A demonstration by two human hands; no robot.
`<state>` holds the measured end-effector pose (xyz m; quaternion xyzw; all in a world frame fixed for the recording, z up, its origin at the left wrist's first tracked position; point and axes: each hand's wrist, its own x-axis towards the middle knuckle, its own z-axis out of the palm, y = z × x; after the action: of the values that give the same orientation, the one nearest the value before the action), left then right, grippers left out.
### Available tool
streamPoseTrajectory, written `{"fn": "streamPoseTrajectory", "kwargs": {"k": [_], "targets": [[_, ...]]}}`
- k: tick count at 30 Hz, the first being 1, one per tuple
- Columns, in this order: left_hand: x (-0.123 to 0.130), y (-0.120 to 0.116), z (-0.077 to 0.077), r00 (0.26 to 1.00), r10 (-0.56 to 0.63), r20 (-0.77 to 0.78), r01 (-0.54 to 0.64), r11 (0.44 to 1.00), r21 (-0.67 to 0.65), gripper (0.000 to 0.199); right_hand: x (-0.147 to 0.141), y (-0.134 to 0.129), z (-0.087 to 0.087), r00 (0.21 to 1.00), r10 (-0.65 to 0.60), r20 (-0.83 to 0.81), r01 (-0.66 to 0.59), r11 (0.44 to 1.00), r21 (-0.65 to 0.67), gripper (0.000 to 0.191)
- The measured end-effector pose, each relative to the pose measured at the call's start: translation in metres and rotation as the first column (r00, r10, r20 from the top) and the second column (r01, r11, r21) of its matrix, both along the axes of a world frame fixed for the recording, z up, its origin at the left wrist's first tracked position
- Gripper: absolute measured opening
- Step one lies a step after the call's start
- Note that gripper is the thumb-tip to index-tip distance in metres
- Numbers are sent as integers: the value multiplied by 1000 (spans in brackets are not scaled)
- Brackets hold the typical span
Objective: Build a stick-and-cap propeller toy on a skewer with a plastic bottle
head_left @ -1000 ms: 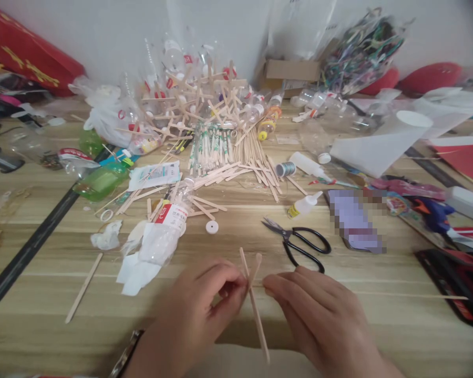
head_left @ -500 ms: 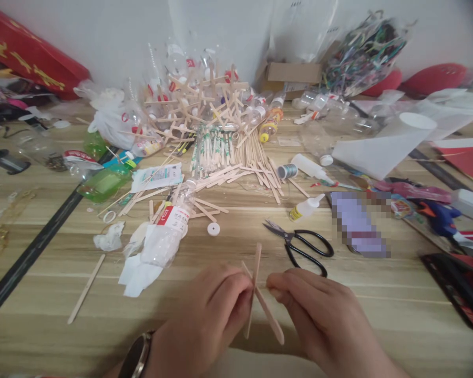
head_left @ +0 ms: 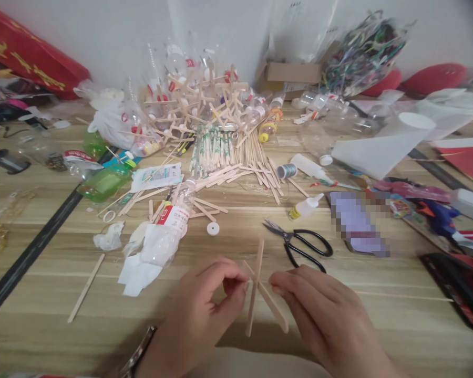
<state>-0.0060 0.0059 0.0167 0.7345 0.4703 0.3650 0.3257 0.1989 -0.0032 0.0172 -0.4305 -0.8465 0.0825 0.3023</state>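
Observation:
Two crossed wooden craft sticks [head_left: 274, 307] are held up between my hands above the table. My left hand [head_left: 205, 299] is closed in a pinch just left of their crossing; what lies between its fingertips is too small to make out. On the other side, my right hand [head_left: 323, 310] has its fingers pinched close to the crossing. A thin bamboo skewer [head_left: 405, 296] sticks out to the right from behind that hand and appears to be in its grip. Black-handled scissors [head_left: 295, 241] lie just beyond my right hand.
Past the scissors are a small glue bottle [head_left: 305, 206] and a phone [head_left: 357, 223]. A clear plastic bottle [head_left: 177, 210] lies beside crumpled tissue [head_left: 109, 236]. A single craft stick [head_left: 85, 289] rests at left. Farther back are piled sticks [head_left: 236, 176], bottles and a cardboard box [head_left: 294, 72].
The crossed sticks have turned slightly. My left fingers have shifted a little away from them, opening a gap in the curled hand. The skewer now shows right of my right hand.

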Motion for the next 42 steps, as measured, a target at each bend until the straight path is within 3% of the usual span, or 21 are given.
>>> {"fn": "streamPoseTrajectory", "kwargs": {"k": [12, 21, 30, 35, 42], "targets": [[-1, 1, 3, 987, -78, -141, 99, 985, 144, 18, -5, 1, 2, 996, -9, 85, -3, 991, 133, 28], [-3, -1, 3, 948, -62, -313, 165, 935, 314, 14, -6, 0, 3, 985, -4, 170, -27, 983, 181, 34], [-4, -1, 4, 944, -92, -318, 191, 935, 298, 14, -6, 1, 2, 984, -2, 177, -25, 988, 155, 31], [-3, -1, 5, 944, -79, -320, 197, 914, 355, 12, -5, 2, 3, 987, 41, 157, -56, 994, 95, 30], [-3, 2, 7, 950, -91, -298, 198, 914, 354, 12, -5, 5, 9, 977, 52, 207, -88, 982, 167, 37]]}}
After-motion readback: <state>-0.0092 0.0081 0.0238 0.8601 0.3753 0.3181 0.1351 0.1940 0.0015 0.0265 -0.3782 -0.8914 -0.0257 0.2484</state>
